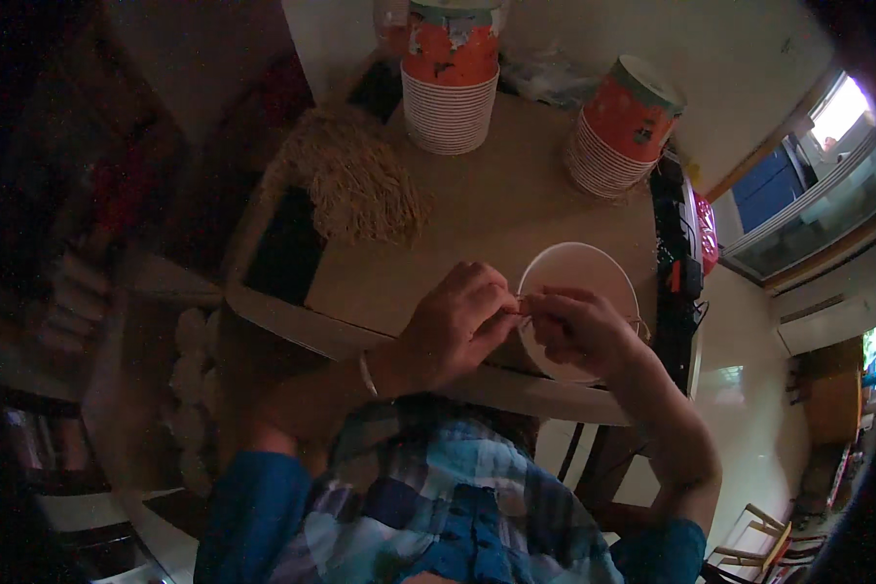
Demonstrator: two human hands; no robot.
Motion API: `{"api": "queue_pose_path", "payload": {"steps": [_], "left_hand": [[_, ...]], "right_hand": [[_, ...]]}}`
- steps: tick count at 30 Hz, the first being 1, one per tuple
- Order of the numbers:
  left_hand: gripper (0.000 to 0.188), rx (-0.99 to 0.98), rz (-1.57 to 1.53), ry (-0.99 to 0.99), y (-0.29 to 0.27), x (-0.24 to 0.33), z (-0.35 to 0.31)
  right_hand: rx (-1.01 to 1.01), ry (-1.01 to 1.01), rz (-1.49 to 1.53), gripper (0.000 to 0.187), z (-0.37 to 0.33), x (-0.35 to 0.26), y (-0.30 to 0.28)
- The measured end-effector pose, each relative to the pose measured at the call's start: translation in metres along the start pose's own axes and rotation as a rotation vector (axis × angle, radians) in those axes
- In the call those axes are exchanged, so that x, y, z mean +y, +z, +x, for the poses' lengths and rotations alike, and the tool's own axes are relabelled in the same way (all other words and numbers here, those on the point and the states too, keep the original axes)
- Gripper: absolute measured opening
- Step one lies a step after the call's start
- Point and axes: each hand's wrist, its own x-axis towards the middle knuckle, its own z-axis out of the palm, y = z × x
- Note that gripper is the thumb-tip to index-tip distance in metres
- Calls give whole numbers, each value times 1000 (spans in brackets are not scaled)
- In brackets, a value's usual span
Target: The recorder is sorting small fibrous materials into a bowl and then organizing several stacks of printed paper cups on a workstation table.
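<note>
Left hand: we see the left hand come in over the near edge of the table, knuckles up and fingers curled, thumb and forefinger pressed together on a thin strand.
Left wrist: it is bent a little inward and wears a pale band; the forearm slants up from the lower left.
Right hand: we find the right hand above the white bucket, its thumb and forefinger pinching at the same strand, the other fingers folded toward the palm.
Right forearm: it rises steeply from the lower right, elbow bent, its blue sleeve ending near the elbow.
Strand: it sits between both sets of fingertips, over the bucket's left rim; we cannot tell its full length.
White bucket: we look into its open mouth by the table's near right corner; a cord shows at its right rim.
Fibre heap: tan strings lie loose along the table's left side.
Bucket stacks: we see a left stack toward the far edge and a right stack toward the far right corner, both orange above white rims.
</note>
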Motion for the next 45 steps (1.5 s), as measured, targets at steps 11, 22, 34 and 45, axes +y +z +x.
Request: {"api": "queue_pose_path", "payload": {"steps": [11, 22, 34, 45], "left_hand": [[22, -19, 8, -77, 1, 8, -2], [25, -13, -31, -131, 4, 7, -7], [21, 33, -67, -146, 4, 9, -6], [19, -34, -634, -707, 10, 7, -14]], "right_hand": [[-236, -102, 219, 19, 5, 13, -11], [-233, -99, 309, 21, 4, 13, -6], [-62, -72, 266, 20, 5, 12, 9], [-211, -84, 244, 19, 14, 16, -3]]}}
